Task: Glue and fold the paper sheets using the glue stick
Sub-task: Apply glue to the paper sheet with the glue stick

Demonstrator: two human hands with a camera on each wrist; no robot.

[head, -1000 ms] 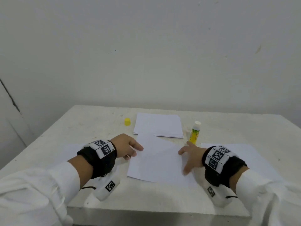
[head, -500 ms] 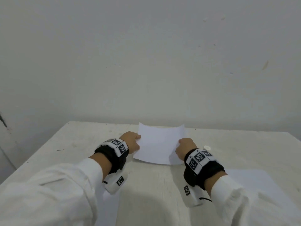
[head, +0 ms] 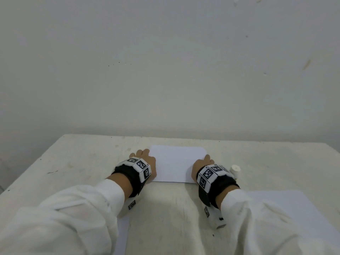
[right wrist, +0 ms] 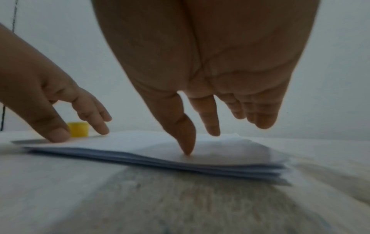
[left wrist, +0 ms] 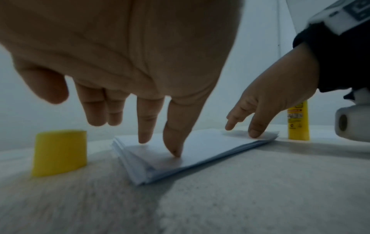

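Fingers [left wrist: 174,142] of the left hand [head: 145,159] and right hand [head: 202,162] lie straight, pressing the folded paper stack [head: 174,164] at frame centre on the desk [head: 82,162]. Best to press evenly outward, keeping edges aligned.

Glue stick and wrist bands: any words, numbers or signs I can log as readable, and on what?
Glue stick: dark print on its yellow label, too blurred to read.
Wrist bands: black-and-white square code markers only, no letters.
Folded paper: blank.
Yellow cap: no print visible.
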